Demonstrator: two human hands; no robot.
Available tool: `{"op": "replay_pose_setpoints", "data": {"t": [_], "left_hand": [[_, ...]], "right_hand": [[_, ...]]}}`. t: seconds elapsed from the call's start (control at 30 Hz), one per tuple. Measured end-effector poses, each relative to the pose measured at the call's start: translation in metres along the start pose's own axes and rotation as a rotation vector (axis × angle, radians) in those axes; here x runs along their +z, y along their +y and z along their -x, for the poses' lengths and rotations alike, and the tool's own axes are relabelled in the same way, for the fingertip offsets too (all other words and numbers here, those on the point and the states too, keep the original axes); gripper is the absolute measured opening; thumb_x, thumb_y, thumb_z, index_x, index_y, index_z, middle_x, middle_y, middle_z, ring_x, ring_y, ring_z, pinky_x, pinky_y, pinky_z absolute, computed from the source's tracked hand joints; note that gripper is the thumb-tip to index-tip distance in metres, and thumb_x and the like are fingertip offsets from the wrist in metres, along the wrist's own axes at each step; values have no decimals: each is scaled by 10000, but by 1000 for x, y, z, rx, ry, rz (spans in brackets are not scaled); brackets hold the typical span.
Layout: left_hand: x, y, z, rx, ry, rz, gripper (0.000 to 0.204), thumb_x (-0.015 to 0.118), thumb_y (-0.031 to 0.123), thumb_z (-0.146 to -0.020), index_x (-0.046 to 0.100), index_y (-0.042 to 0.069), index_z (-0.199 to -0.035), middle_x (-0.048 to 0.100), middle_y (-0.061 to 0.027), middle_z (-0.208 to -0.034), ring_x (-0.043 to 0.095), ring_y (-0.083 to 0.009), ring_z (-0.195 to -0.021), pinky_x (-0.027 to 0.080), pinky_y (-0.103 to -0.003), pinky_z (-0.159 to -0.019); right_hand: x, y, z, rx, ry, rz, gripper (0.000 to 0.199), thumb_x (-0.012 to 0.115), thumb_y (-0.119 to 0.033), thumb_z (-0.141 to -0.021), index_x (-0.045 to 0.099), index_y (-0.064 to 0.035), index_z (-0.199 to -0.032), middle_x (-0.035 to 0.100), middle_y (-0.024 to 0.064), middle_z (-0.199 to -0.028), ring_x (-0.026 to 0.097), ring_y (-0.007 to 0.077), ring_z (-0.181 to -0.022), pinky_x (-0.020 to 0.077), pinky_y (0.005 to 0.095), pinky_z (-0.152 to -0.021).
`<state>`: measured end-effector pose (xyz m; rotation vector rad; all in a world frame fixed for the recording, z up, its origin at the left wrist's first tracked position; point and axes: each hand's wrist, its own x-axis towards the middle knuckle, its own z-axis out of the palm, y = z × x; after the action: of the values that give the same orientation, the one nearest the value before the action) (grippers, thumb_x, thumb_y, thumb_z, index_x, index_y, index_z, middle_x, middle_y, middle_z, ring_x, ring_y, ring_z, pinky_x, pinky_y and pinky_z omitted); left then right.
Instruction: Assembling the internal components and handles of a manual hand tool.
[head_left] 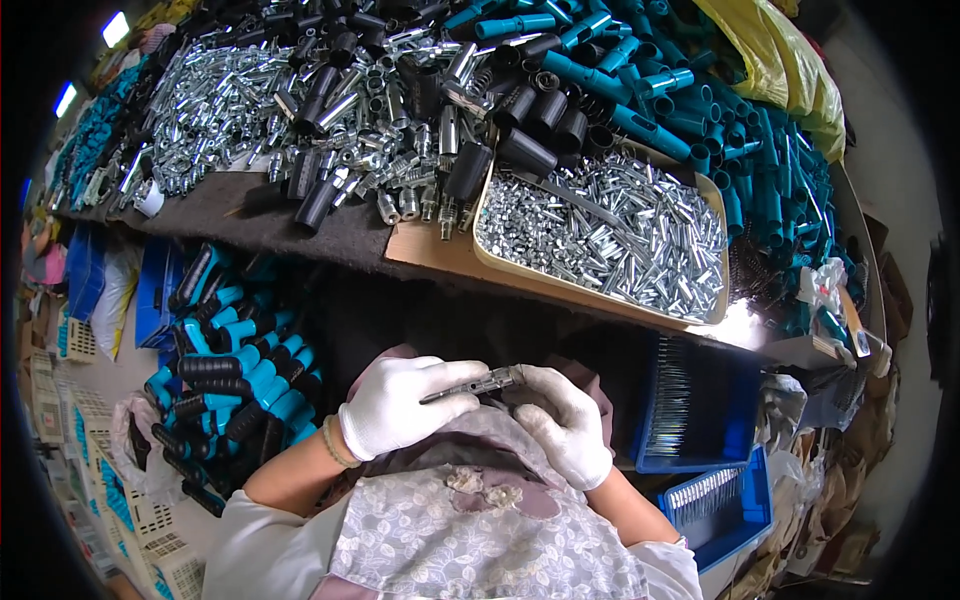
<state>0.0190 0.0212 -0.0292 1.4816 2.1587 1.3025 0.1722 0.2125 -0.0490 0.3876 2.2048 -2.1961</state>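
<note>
My left hand point(400, 408), in a white knit glove, pinches a narrow grey metal part point(488, 383) between thumb and fingers. It looks like a short rod with notches or openings along it; its exact kind is too small to tell. At the part's right end, the gloved fingertips of my right hand point(568, 425) close on it. Both hands hold it above my lap, over a patterned apron point(480, 545) with a worn patch. Just beyond, on the bench edge, stands a cream tray point(590, 288) heaped with small shiny metal pins.
Teal tubes point(640, 125) pile up at the back right, beside yellow plastic sheeting point(785, 60). Metal fittings point(215, 110) and black sleeves point(320, 200) cover the bench at left. Below stand teal-and-black tool bodies point(240, 370); at right are blue bins point(700, 400) with rows of metal rods.
</note>
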Motion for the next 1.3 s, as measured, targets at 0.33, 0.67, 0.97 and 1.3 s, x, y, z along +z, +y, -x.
{"op": "replay_pose_setpoints", "data": {"t": [0.33, 0.67, 0.97, 1.3], "left_hand": [[-12, -1, 3, -55, 89, 125, 333, 794, 107, -796, 706, 0, -1098, 722, -168, -905, 716, -304, -763, 562, -338, -690], [-9, 1, 8, -20, 107, 61, 331, 795, 153, -791, 716, 23, -1085, 714, -149, -875, 680, -281, -684, 546, -344, -621], [-10, 9, -6, 131, 81, -42, 321, 792, 152, -781, 715, 21, -1063, 714, -132, -906, 669, -275, -663, 541, -339, -604], [-8, 7, -14, 2, 87, 48, 356, 794, 150, -796, 696, 10, -1108, 709, -172, -872, 705, -309, -721, 556, -347, -651]], "right_hand": [[-77, -118, -82, -698, 369, 785, 171, 682, 29, -821, 724, -17, -979, 693, 147, -861, 683, 280, -779, 541, 358, -723], [-188, -151, -223, -191, 639, 1594, 278, 722, -209, -758, 769, -156, -1026, 730, 147, -995, 691, 332, -954, 549, 425, -865], [-200, -169, -199, -303, 629, 1621, 329, 753, -220, -685, 753, -129, -1002, 724, 143, -1011, 641, 353, -1016, 517, 424, -912], [-51, -46, -33, -186, 111, -430, 645, 816, -366, -825, 523, 13, -1255, 639, 181, -1219, 665, 233, -1023, 570, 347, -877]]}}
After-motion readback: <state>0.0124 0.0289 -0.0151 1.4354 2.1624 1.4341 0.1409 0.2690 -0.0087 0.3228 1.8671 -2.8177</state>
